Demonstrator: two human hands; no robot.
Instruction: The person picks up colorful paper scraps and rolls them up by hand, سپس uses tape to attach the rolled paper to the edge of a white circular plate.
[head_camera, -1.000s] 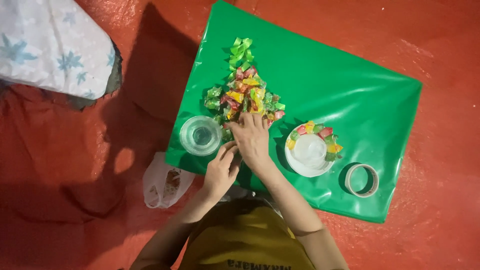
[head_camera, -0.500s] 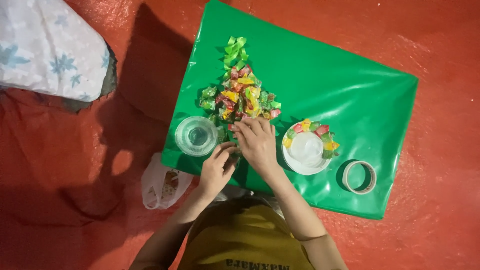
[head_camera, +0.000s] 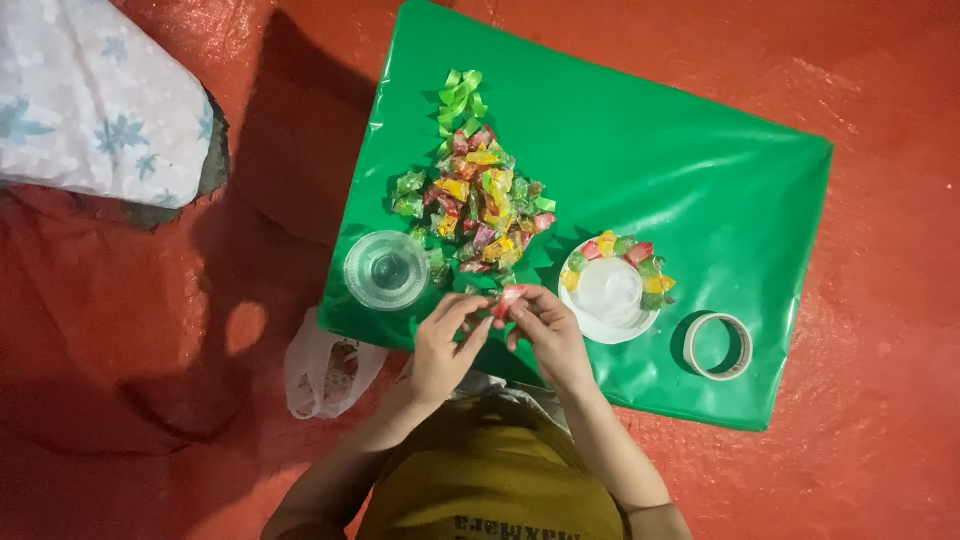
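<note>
Holding one red candy (head_camera: 508, 298) between them, the left hand (head_camera: 446, 345) and the right hand (head_camera: 548, 335) are meeting at the near edge of the green surface (head_camera: 680, 170). The fingers of both hands are pinching together on the candy. Just past the hands, a pile of candies (head_camera: 478, 205) is lying in a tree shape, with green ones at the far tip. A clear cup (head_camera: 386, 270) is sitting left of the hands, touching the pile. A white plate (head_camera: 608, 300) with candies on its far rim is sitting to the right. A tape roll (head_camera: 716, 346) is lying farther right. A plastic bag (head_camera: 325, 365) is lying on the red floor (head_camera: 880, 400), near the left hand.
</note>
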